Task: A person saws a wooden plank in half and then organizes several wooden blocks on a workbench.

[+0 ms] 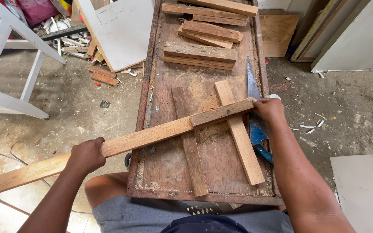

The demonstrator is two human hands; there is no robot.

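Note:
My left hand (86, 154) grips a long wooden plank (152, 135) near its middle, out past the left edge of the worn wooden workbench (165, 77). My right hand (268, 108) holds the plank's far right end. The plank lies slantwise across two shorter wooden slats: a dark one (191, 151) and a lighter one (240, 138), both flat on the bench. A handsaw with a blue handle (257, 133) rests along the bench's right edge, partly under my right forearm.
Several cut wood pieces (199, 54) are stacked at the bench's far end, with sawdust around. A white board (121, 28) leans at the left, a white frame (5, 56) stands far left, scrap wood litters the concrete floor, and a white panel (363, 190) lies at lower right.

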